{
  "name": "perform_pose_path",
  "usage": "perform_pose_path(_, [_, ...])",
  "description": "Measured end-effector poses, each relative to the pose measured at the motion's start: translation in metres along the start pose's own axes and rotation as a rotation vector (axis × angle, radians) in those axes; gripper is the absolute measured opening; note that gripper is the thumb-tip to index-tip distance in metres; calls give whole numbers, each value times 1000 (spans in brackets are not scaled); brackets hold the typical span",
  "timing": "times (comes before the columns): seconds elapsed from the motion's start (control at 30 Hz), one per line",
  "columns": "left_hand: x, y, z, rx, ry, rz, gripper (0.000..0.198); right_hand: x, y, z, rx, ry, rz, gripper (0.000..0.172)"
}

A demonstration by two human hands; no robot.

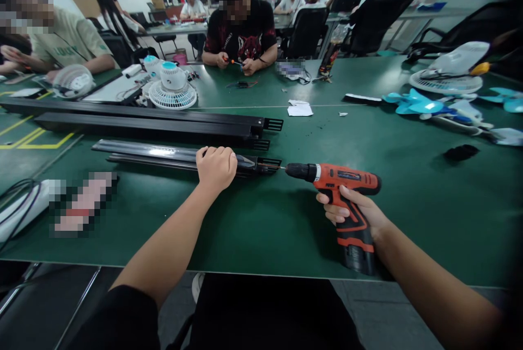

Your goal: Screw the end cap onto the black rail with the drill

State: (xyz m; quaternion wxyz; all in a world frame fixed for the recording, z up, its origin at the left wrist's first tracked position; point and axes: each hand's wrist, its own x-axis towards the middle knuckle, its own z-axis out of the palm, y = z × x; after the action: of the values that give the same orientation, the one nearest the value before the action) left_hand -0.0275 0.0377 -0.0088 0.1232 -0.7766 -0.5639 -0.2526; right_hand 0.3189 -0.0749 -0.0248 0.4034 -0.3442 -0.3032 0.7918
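Note:
My right hand point(363, 211) is wrapped round the grip of an orange and black cordless drill point(347, 176). The drill lies level, its bit pointing left at the slotted end point(267, 165) of a long black housing point(163, 153). The bit's tip is at or very near that end; contact cannot be made out. My left hand point(216, 167) is closed over the housing near its right end, pressing it on the green table point(253, 225). Part of the housing is hidden under my fingers.
More long black housings point(155, 124) lie just behind. White fan parts point(174, 88) stand at the back left, blue fan blades point(414, 102) at the right. Paper scraps point(300, 109) lie mid-table. A person point(241, 29) opposite holds a small tool; another person point(69, 40) sits at the left.

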Motion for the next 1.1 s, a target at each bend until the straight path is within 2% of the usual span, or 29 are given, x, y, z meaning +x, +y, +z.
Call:
perform_pose_path(0.4, [1, -1, 1, -25, -18, -11, 44, 1, 1, -4, -11, -37, 25, 37])
perform_pose_path(0.7, [2, 1, -2, -69, -59, -41, 45, 1, 0, 1, 20, -38, 23, 39])
perform_pose_path(1.1, [2, -1, -3, -42, -36, -8, 45, 0, 0, 1, 103, -64, 27, 38])
